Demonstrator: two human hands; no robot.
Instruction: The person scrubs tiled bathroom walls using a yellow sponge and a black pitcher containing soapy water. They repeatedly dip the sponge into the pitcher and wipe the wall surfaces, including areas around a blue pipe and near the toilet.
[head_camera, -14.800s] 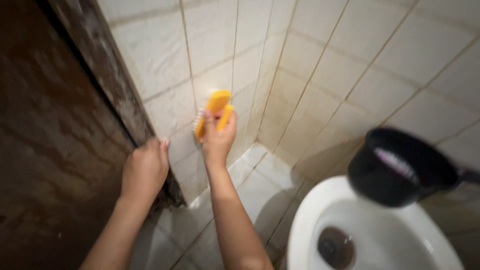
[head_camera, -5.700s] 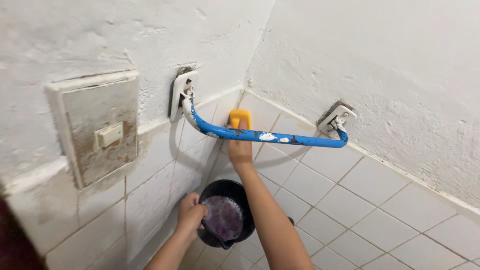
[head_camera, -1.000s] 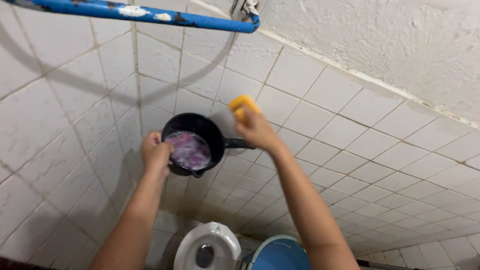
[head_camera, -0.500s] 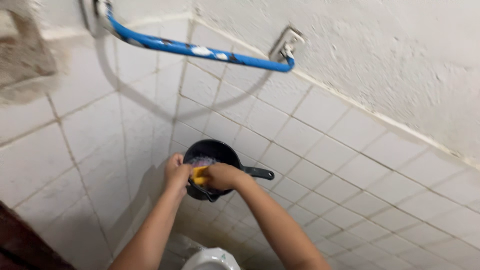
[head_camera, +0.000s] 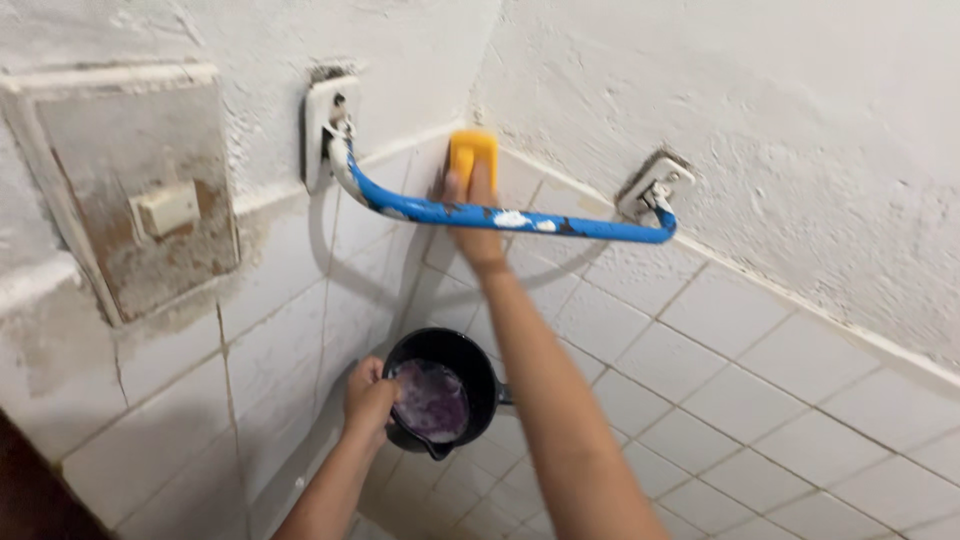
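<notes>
In the head view, the right hand (head_camera: 473, 215) grips a yellow scrub brush (head_camera: 472, 155) and presses it on the tiled corner at 12 o'clock, behind the blue rail (head_camera: 500, 215). The left hand (head_camera: 368, 395) is closed on the rim of the black dipper (head_camera: 445, 395) at 6 o'clock, with purple foamy liquid inside.

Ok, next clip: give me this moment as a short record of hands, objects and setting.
left hand: grips the rim of a black dipper with purplish liquid inside
right hand: presses a yellow brush to the tiled wall corner, behind the rail
rail: blue bar, paint chipped, spanning the corner between two white brackets
wall: white tiles below, rough plaster above
</notes>
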